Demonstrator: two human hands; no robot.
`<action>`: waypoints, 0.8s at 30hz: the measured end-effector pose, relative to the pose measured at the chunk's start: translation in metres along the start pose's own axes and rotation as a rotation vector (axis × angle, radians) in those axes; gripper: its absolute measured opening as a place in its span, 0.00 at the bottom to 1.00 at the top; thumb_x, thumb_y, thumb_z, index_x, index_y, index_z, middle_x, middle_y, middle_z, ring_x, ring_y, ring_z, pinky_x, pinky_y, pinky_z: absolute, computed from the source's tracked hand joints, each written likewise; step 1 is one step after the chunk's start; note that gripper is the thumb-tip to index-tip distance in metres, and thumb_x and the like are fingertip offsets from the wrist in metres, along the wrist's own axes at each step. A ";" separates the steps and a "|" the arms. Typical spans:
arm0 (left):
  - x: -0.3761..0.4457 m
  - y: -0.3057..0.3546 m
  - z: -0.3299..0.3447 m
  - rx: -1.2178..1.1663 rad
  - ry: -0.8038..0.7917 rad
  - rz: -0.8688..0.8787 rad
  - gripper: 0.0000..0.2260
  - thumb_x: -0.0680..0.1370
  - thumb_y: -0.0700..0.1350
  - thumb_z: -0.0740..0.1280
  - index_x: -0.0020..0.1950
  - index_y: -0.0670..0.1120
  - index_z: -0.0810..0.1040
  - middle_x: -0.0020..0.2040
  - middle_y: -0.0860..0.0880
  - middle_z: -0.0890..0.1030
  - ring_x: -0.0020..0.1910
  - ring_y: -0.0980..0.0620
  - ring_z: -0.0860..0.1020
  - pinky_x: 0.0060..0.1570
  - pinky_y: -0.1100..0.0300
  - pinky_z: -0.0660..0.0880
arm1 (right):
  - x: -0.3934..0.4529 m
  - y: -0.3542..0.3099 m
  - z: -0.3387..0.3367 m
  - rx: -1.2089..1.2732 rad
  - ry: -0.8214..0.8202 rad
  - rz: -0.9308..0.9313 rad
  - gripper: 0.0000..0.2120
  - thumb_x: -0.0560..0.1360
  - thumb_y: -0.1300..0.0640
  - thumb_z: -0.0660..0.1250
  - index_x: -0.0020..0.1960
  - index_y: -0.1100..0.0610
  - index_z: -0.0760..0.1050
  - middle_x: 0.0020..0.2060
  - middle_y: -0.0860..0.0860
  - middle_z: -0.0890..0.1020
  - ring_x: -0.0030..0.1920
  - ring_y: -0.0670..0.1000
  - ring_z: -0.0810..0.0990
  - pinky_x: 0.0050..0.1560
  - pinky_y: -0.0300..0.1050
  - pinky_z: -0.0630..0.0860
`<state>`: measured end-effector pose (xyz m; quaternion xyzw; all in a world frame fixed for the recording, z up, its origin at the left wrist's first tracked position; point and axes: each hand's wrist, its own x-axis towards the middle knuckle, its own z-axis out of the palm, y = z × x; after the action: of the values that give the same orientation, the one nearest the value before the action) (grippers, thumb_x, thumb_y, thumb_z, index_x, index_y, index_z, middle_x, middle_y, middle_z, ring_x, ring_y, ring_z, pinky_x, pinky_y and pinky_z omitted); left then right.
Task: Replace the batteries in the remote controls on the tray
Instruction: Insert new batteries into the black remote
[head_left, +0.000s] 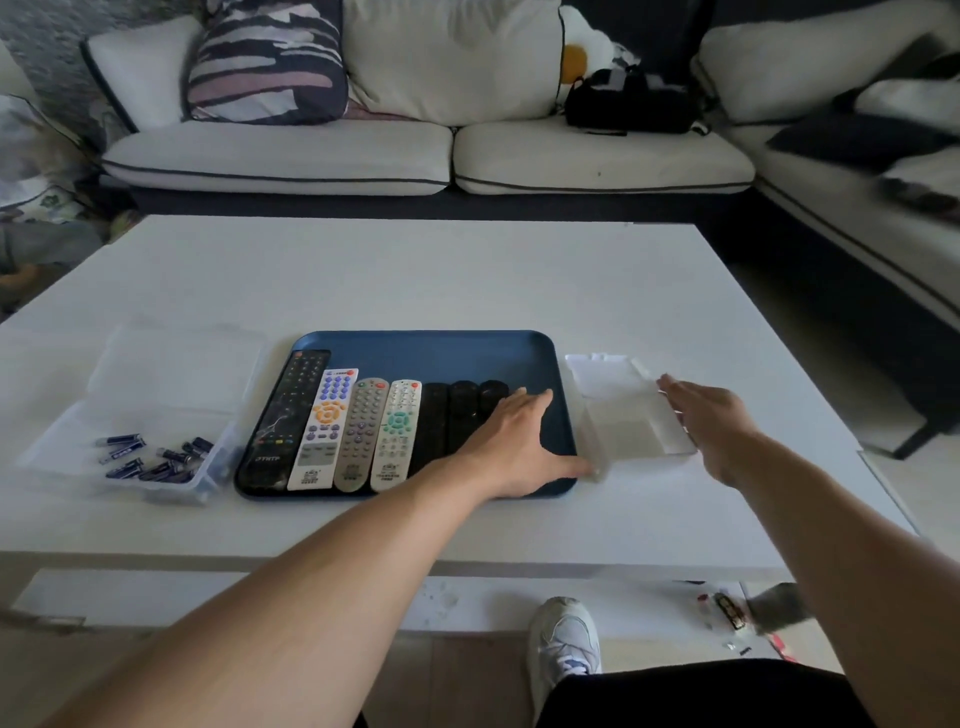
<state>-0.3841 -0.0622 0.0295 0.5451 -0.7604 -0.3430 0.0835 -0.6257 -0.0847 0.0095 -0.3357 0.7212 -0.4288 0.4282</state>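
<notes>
A blue tray (415, 348) on the white table holds several remote controls side by side: a long black one (283, 421), a white one with purple and orange buttons (324, 428), a grey one (361, 434), a white one with green buttons (397, 434) and black ones (441, 421). My left hand (511, 441) lies flat and open over the right end of the row, its thumb at the tray's right rim. My right hand (711, 423) hovers open over the right side of an empty clear plastic box (631, 423). Blue batteries (150, 457) lie in a clear box (104, 457) left of the tray.
The open lid (176, 364) of the battery box lies behind it. A white sofa (426, 150) with cushions and a black bag (631, 101) stands beyond the table. My shoe (563, 642) and small items on a lower shelf (727, 613) are below the table's near edge.
</notes>
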 end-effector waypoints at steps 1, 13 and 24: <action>0.004 0.003 0.003 -0.007 -0.015 -0.002 0.55 0.69 0.65 0.76 0.83 0.46 0.47 0.83 0.47 0.52 0.82 0.52 0.47 0.77 0.55 0.50 | 0.002 -0.001 0.001 0.014 -0.021 -0.007 0.10 0.79 0.53 0.70 0.57 0.55 0.83 0.52 0.54 0.85 0.46 0.54 0.81 0.48 0.49 0.76; 0.028 0.021 0.026 0.068 0.145 0.233 0.47 0.74 0.51 0.76 0.83 0.52 0.48 0.82 0.50 0.54 0.81 0.52 0.50 0.79 0.54 0.52 | -0.015 -0.009 -0.018 0.109 -0.175 -0.043 0.15 0.79 0.65 0.61 0.53 0.55 0.86 0.53 0.47 0.86 0.53 0.51 0.82 0.55 0.49 0.80; 0.032 0.016 0.033 0.215 0.167 0.270 0.28 0.82 0.46 0.66 0.81 0.51 0.61 0.83 0.50 0.55 0.82 0.49 0.49 0.80 0.51 0.46 | -0.015 0.002 -0.023 0.020 -0.124 0.013 0.06 0.74 0.58 0.75 0.50 0.57 0.84 0.45 0.55 0.87 0.44 0.56 0.87 0.48 0.47 0.84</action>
<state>-0.4255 -0.0736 0.0072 0.4705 -0.8493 -0.1991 0.1329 -0.6402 -0.0636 0.0190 -0.3526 0.6911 -0.4118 0.4781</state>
